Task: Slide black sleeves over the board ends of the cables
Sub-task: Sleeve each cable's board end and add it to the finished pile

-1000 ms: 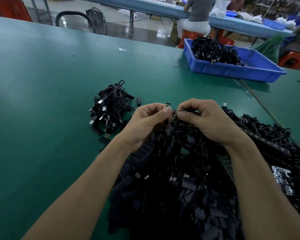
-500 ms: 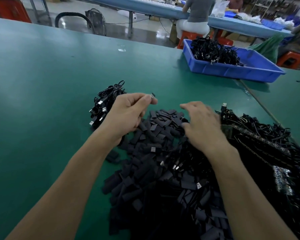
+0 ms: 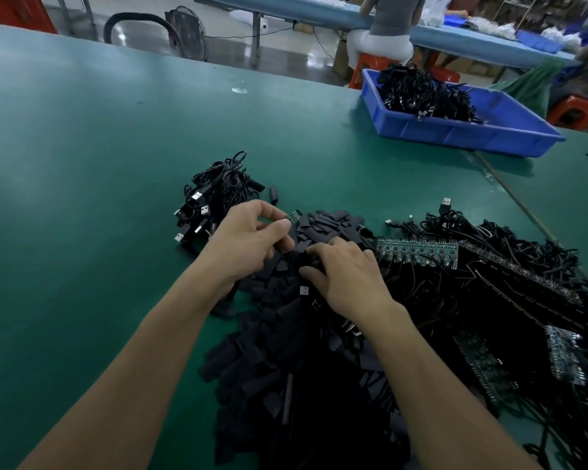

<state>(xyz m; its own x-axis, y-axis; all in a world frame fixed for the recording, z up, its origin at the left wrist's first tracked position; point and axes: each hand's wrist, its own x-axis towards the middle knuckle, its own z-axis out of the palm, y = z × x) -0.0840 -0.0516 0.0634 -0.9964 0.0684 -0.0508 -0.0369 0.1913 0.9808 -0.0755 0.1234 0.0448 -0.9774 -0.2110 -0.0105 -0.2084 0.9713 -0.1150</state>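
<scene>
Pinching the small green board end (image 3: pixel 293 216) of a thin black cable between thumb and forefinger, my left hand (image 3: pixel 248 244) holds it just above the far edge of the heap of flat black sleeves (image 3: pixel 323 222). The board pokes out toward the far right, and its long axis seems to run that way too. My right hand (image 3: pixel 348 278) lies palm down on the middle of the heap, nearer to me than the board, with its fingers bent into the sleeves. Whether they have one pinched I cannot tell. It is the hand closer to the sleeves, so I judge it must lift one up and left to the board, mouth lined up with the board's length.

Just left of the heap sits a bundle of black cables with silver USB plugs (image 3: pixel 214 198). Right of the heap, strips of green circuit boards (image 3: pixel 418 252) lie among loose black cables (image 3: pixel 510 252). Well beyond the heap, to the right, stands a blue plastic tray (image 3: pixel 455 135) holding more cables. All rest on the green worktop (image 3: pixel 82 198). Past it, a seated person (image 3: pixel 391 25) works at a pale blue worktop (image 3: pixel 462 40).
</scene>
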